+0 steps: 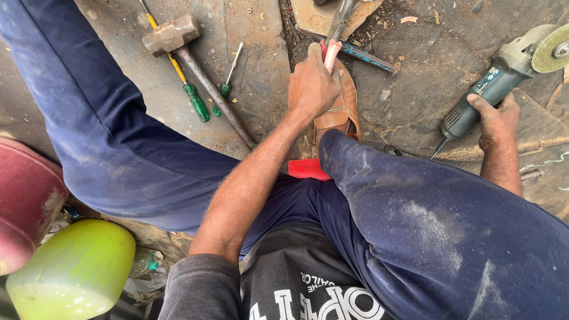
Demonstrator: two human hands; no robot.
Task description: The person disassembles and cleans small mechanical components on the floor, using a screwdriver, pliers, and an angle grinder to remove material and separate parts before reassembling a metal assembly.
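Note:
My left hand point(311, 86) is closed around the pink handle of a plier-like tool point(332, 50). The tool's metal jaws reach up to a flat metal piece point(314, 21) lying on the ground at the top edge. This hand hovers just above my brown shoe point(341, 109). My right hand point(498, 118) grips the rear body of a blue-green angle grinder point(492, 83), which rests on the ground at the right. The grinder's disc point(554, 47) points up and to the right.
A sledgehammer point(172, 32) lies at the upper left beside two green-handled screwdrivers point(195, 102). A thin dark rod point(370, 57) lies near the shoe. A red object point(308, 169) shows between my legs. A pink bucket point(24, 201) and a green container point(77, 272) stand at the lower left.

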